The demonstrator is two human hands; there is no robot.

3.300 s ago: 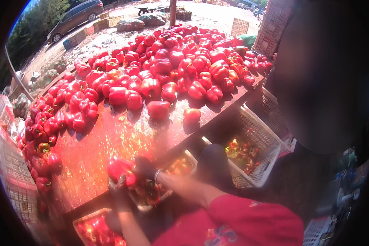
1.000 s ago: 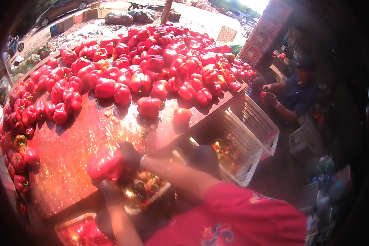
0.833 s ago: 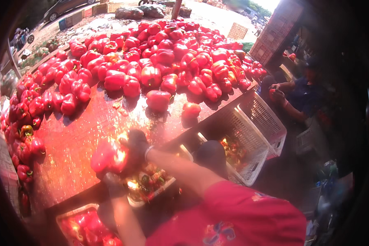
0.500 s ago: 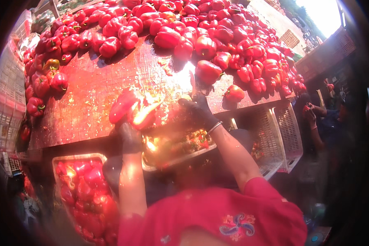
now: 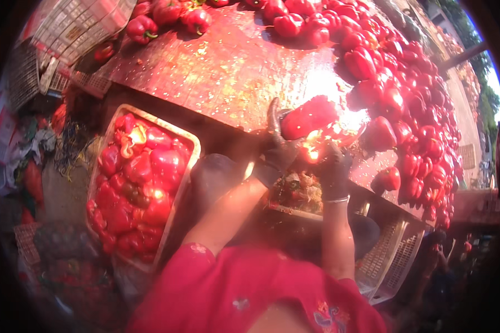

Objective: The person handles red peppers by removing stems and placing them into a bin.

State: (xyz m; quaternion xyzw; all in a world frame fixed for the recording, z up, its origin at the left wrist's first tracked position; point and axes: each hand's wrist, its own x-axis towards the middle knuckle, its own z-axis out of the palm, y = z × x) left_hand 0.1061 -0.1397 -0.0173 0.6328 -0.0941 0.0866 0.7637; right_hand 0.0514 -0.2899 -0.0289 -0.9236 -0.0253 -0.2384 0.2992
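Both my hands wear dark gloves and work above the near edge of the red-stained table. My left hand point(image 5: 276, 145) is curled against a red bell pepper point(image 5: 311, 117), its thumb raised along the pepper's left side. Just below, a cut, pale-lit piece of pepper point(image 5: 312, 147) shows between the two hands. My right hand point(image 5: 336, 171), with a bracelet at the wrist, is closed beside that piece. Glare hides what its fingers hold. Beneath the hands sits a tray point(image 5: 297, 212) of pepper cores and scraps point(image 5: 300, 188).
A crate point(image 5: 195, 145) full of red peppers point(image 5: 136, 191) stands at my left. Whole peppers point(image 5: 416, 122) are heaped along the table's right and far sides. Pale plastic crates point(image 5: 82, 30) stand far left, another crate point(image 5: 391, 258) lower right. Seeds dot the table point(image 5: 222, 72).
The view has swung left and down, bringing the filled crate into fuller sight. My hands have come closer together around the pepper. A blade-like shape by my right hand no longer shows clearly.
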